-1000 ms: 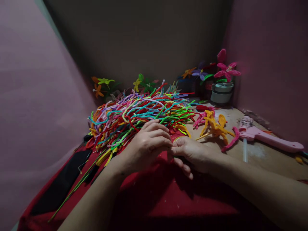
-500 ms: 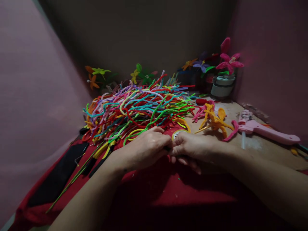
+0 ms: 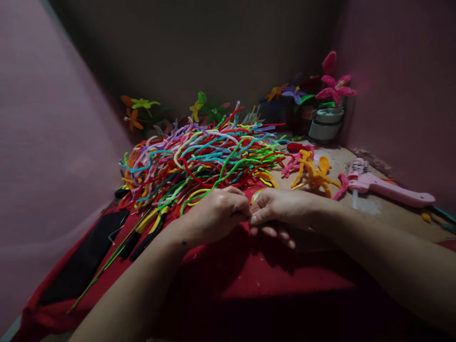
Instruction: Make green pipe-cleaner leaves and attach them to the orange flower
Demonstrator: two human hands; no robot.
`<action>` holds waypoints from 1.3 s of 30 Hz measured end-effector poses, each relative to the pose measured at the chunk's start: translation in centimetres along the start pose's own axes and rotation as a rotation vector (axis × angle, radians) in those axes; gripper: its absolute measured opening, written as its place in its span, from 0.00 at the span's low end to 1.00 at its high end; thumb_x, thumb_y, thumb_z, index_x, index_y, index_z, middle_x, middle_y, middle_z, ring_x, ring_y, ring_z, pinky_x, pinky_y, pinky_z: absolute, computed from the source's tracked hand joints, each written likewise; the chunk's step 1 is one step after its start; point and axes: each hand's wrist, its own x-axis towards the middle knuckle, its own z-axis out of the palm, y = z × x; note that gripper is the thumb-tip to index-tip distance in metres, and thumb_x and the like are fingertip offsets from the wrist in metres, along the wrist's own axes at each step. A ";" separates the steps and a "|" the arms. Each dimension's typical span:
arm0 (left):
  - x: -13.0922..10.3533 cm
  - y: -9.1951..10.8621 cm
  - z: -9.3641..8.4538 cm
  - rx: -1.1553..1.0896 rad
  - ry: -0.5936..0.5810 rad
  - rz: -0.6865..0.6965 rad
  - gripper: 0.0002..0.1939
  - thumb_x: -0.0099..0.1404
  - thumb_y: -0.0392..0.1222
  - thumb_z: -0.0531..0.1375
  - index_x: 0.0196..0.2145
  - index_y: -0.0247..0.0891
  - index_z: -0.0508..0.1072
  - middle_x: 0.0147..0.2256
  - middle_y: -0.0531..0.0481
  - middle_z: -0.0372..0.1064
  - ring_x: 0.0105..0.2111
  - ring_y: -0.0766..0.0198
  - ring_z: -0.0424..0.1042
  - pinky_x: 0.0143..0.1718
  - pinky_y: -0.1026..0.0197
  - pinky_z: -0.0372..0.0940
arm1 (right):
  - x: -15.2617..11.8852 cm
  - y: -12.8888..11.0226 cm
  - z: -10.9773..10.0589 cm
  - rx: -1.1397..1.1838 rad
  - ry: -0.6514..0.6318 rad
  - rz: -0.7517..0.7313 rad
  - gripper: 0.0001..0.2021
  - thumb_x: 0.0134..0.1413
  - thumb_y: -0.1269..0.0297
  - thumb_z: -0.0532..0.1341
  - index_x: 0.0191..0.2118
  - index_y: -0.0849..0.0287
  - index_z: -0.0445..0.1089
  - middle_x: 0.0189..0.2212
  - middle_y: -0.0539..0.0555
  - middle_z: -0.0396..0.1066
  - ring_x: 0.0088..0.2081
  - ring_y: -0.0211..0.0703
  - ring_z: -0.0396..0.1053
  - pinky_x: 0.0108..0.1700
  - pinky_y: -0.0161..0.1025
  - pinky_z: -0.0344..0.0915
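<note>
My left hand (image 3: 219, 213) is closed, fingers curled in a pinch, just in front of a big heap of colourful pipe cleaners (image 3: 206, 152). Touching it at the fingertips is my right hand (image 3: 278, 213), its thumb pressed to the fingers and its lower fingers curled loosely. Whatever the two hands pinch between them is too small and dark to make out. Behind my right hand, a round yellow-edged item (image 3: 257, 195) is partly hidden. Orange fuzzy flower pieces (image 3: 313, 173) lie beyond my right wrist.
A pink glue gun (image 3: 388, 187) rests on the board at right. Yellow-black pliers (image 3: 151, 230), green stems (image 3: 107, 266) and a black flat object (image 3: 85, 256) lie on the red cloth (image 3: 228, 280) at left. Fuzzy flowers and a grey-green container (image 3: 326, 124) stand at the back.
The view has shifted slightly, so the items at right appear further left and higher. My right thumb has moved down a little against my left fingertips; both hands remain together.
</note>
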 end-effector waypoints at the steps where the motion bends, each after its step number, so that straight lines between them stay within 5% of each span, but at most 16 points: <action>1: 0.0 0.0 0.0 -0.018 0.019 -0.012 0.10 0.57 0.34 0.55 0.22 0.39 0.74 0.21 0.50 0.68 0.26 0.65 0.66 0.35 0.64 0.60 | -0.1 0.0 -0.2 0.032 -0.015 -0.010 0.07 0.48 0.66 0.57 0.28 0.65 0.69 0.12 0.45 0.62 0.09 0.30 0.59 0.11 0.28 0.61; 7: 0.0 0.0 -0.3 -0.023 0.107 -0.129 0.08 0.55 0.32 0.56 0.24 0.37 0.75 0.23 0.50 0.71 0.25 0.66 0.68 0.30 0.66 0.59 | -0.3 -0.2 -1.0 0.161 -0.007 -0.107 0.11 0.52 0.65 0.55 0.25 0.68 0.68 0.21 0.56 0.72 0.15 0.34 0.66 0.19 0.33 0.67; 16: 0.3 -0.3 0.1 -0.024 0.140 -0.181 0.07 0.54 0.32 0.57 0.26 0.36 0.75 0.23 0.51 0.71 0.23 0.68 0.67 0.27 0.68 0.57 | 0.1 -0.5 -0.1 -0.041 0.214 -0.125 0.10 0.49 0.69 0.55 0.21 0.64 0.66 0.14 0.49 0.67 0.10 0.31 0.61 0.11 0.27 0.59; 24: 0.7 -0.6 -0.2 0.066 -0.066 -0.270 0.09 0.57 0.37 0.56 0.32 0.36 0.76 0.26 0.51 0.73 0.25 0.68 0.68 0.27 0.68 0.56 | 0.0 -1.1 0.3 -0.264 0.291 -0.010 0.07 0.49 0.70 0.53 0.25 0.63 0.67 0.10 0.46 0.63 0.08 0.31 0.58 0.09 0.26 0.55; 33: 0.6 -0.8 0.2 0.301 -0.137 0.004 0.13 0.63 0.34 0.50 0.29 0.37 0.74 0.25 0.50 0.67 0.26 0.69 0.63 0.29 0.67 0.55 | -0.2 -1.6 0.1 -0.320 0.278 0.014 0.08 0.46 0.73 0.52 0.21 0.61 0.64 0.09 0.46 0.62 0.08 0.32 0.58 0.09 0.28 0.54; 39: 0.8 0.0 0.0 0.252 -0.177 -0.104 0.11 0.59 0.32 0.51 0.29 0.35 0.74 0.26 0.50 0.68 0.26 0.68 0.63 0.28 0.67 0.54 | -0.3 -1.5 0.0 -0.297 0.267 -0.001 0.08 0.48 0.71 0.55 0.20 0.62 0.64 0.09 0.45 0.62 0.07 0.33 0.58 0.09 0.28 0.53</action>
